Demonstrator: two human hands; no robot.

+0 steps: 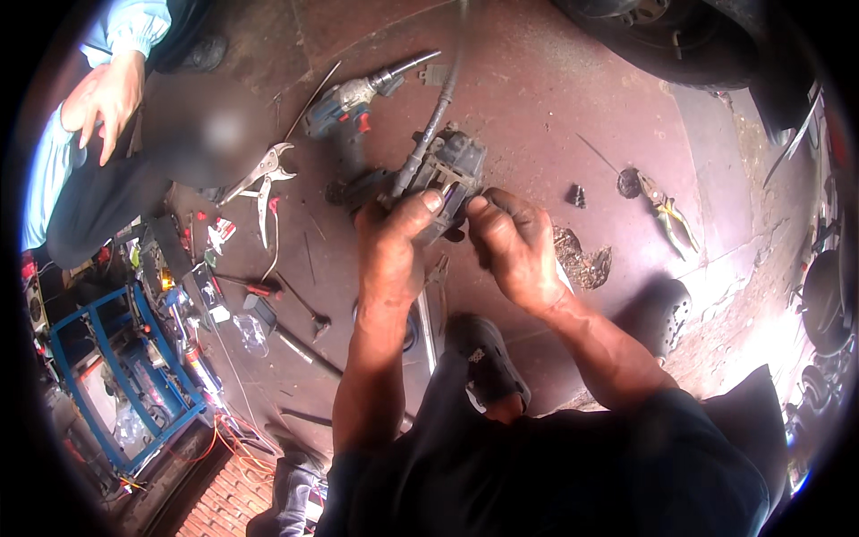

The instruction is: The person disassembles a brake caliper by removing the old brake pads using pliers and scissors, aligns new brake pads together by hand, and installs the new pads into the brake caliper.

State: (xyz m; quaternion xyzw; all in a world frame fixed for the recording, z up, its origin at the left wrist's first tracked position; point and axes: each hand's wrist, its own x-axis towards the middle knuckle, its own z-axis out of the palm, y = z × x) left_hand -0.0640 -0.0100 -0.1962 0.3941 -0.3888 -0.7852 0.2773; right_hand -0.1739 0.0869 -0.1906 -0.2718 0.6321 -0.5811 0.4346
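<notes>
A grimy metal brake caliper [456, 157] with a braided hose [429, 134] running from its left side up to the top edge is at the centre. My left hand [394, 246] grips its near left part, thumb laid across it. My right hand [514, 246] is closed at its near right side, fingers curled; what they hold is hidden. A small purplish piece shows in the caliper between my thumbs. A cordless power tool [353, 98] lies beyond my left hand, with locking pliers [264, 179] left of it. Yellow-handled pliers [671, 219] lie at right.
Another person's hands [107, 103] are at upper left. A blue metal frame [72, 336] stands among scattered tools at lower left. A vehicle wheel [662, 36] is at top right. Long metal tools [295, 349] lie near my left forearm; my shoes [483, 358] rest on the floor.
</notes>
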